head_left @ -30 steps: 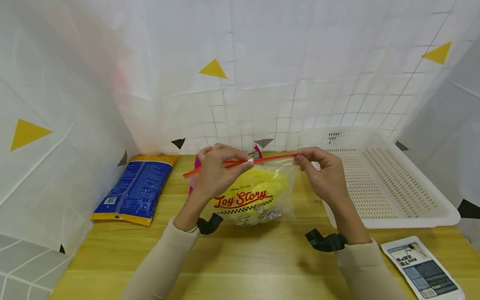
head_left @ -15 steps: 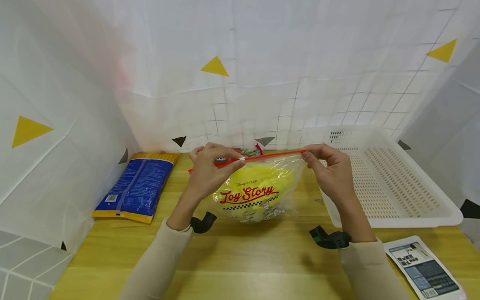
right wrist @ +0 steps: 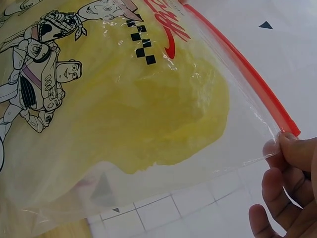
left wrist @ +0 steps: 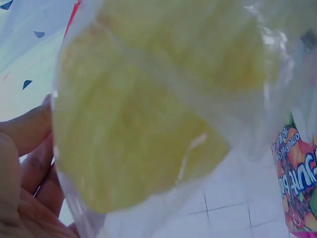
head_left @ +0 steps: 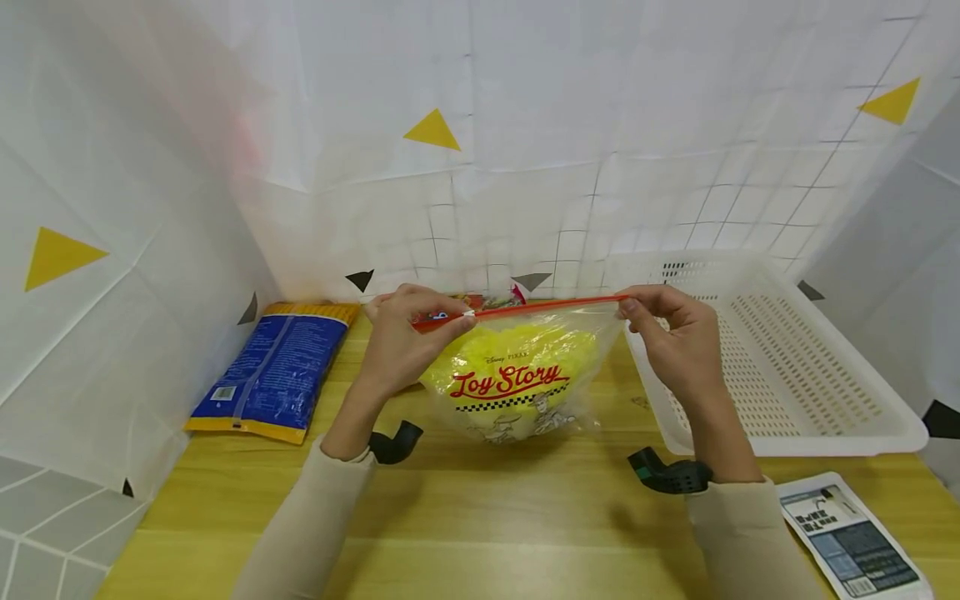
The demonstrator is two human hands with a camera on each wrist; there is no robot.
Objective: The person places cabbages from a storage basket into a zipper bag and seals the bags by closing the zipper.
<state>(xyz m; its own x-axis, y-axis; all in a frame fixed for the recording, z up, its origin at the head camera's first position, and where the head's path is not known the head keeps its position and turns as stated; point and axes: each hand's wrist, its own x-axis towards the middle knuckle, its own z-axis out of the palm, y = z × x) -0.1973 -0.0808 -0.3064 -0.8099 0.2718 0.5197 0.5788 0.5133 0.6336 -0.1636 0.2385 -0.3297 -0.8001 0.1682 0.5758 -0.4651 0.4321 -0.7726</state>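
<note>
A clear zip bag (head_left: 510, 383) printed "Toy Story" hangs upright between my hands, with something bright yellow (right wrist: 163, 109) inside. Along its top runs a red zip strip (head_left: 547, 307). My left hand (head_left: 408, 337) pinches the white slider (head_left: 469, 314) on that strip between thumb and forefinger. The strip's right end is pinched by my right hand (head_left: 678, 342), whose thumb and fingertips also show at the bag's corner in the right wrist view. Seen from the left wrist, the bag covers most of the frame, hiding the slider.
Behind the bag is a colourful packet (left wrist: 299, 181), partly hidden. A blue and yellow packet (head_left: 270, 371) lies at the left. To the right stands a white perforated basket (head_left: 795, 358), with a white and dark pouch (head_left: 851, 533) in front of it on the wooden table (head_left: 487, 533).
My left hand has moved left along the red strip with the slider. The right hand has shifted right, and the bag with it, drawing the strip taut.
</note>
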